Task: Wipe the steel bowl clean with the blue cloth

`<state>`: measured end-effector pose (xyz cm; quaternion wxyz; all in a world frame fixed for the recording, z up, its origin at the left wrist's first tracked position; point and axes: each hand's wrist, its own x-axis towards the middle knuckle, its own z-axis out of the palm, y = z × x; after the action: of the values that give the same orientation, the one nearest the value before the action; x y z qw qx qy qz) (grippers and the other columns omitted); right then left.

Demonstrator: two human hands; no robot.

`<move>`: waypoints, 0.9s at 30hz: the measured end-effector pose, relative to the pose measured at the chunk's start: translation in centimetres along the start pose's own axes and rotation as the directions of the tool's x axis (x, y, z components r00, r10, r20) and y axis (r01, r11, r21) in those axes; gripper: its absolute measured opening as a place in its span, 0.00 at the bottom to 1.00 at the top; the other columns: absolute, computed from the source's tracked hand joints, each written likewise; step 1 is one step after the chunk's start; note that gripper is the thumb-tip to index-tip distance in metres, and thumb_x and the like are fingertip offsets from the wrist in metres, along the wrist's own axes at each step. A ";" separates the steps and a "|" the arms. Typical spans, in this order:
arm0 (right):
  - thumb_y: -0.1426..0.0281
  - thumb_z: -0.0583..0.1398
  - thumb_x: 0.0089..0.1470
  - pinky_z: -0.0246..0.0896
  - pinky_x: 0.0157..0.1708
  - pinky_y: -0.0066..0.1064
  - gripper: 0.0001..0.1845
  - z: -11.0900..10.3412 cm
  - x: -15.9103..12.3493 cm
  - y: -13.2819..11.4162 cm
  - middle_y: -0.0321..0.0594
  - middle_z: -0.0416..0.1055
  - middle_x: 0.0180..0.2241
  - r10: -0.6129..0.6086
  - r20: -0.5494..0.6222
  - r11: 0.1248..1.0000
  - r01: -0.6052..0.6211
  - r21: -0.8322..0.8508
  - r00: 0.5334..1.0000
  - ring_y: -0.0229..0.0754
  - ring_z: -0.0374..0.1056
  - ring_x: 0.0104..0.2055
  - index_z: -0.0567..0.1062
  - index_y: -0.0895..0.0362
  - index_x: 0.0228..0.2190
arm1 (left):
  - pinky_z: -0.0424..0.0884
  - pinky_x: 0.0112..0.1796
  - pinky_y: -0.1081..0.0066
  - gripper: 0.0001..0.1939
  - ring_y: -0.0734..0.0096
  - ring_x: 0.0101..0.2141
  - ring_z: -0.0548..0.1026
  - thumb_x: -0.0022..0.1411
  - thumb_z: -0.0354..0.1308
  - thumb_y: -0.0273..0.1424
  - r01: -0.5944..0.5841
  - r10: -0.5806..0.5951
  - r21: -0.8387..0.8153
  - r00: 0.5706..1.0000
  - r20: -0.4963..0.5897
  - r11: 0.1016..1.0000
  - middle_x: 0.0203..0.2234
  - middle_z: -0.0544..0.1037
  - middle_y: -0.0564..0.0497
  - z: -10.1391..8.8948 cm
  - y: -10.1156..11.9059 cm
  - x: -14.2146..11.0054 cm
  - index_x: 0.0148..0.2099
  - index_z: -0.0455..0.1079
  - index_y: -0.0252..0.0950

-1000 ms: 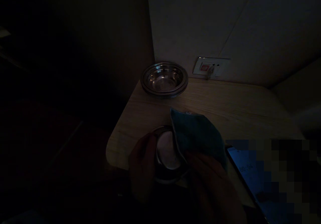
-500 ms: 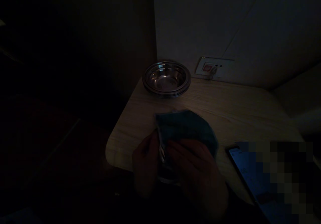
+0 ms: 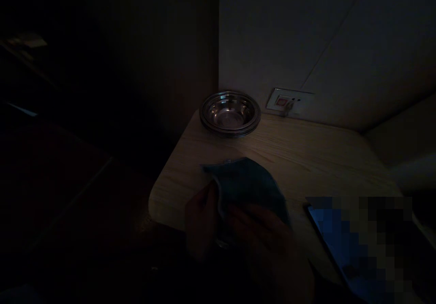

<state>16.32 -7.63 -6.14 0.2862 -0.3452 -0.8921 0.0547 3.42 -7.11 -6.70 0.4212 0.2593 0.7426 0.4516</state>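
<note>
A dark teal cloth (image 3: 250, 181) is spread out before me at the table's near side. My right hand (image 3: 269, 238) is pressed on it with the fingers bent, gripping it. My left hand (image 3: 200, 220) is closed at the cloth's left edge, around the side of a shiny metal bowl (image 3: 223, 244). Just a sliver of the bowl's rim shows low between my hands; cloth, fingers and deep shadow hide the rest. Beyond the cloth sits a stack of metal bowls (image 3: 230, 120), nested and upright.
The pale wooden table (image 3: 306, 149) has a rounded left corner. At the wall behind it is a socket plate (image 3: 289, 102) with a red switch and a plug. A phone (image 3: 329, 236), partly blurred out, lies on the right. Darkness covers the floor at left.
The cloth's upper left corner has swung left, and the cloth covers more of the bowl's rim. My right hand has shifted slightly down. The whole view has tilted a little.
</note>
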 end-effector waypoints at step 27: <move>0.74 0.50 0.58 0.69 0.40 0.33 0.16 -0.2 -0.1 -0.5 0.40 0.73 0.45 0.005 0.031 1.000 -0.004 -0.020 1.000 0.44 0.66 0.44 0.73 0.60 0.44 | 0.63 0.25 0.75 0.18 0.71 0.24 0.70 0.54 0.48 0.41 0.009 -0.009 -0.003 0.998 0.066 1.000 0.19 0.75 0.52 -0.2 -0.1 0.0 0.28 0.73 0.33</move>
<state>16.23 -8.12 -5.86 0.2687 -0.3492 -0.8962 0.0516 3.28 -7.24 -6.70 0.4479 0.2698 0.7288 0.4420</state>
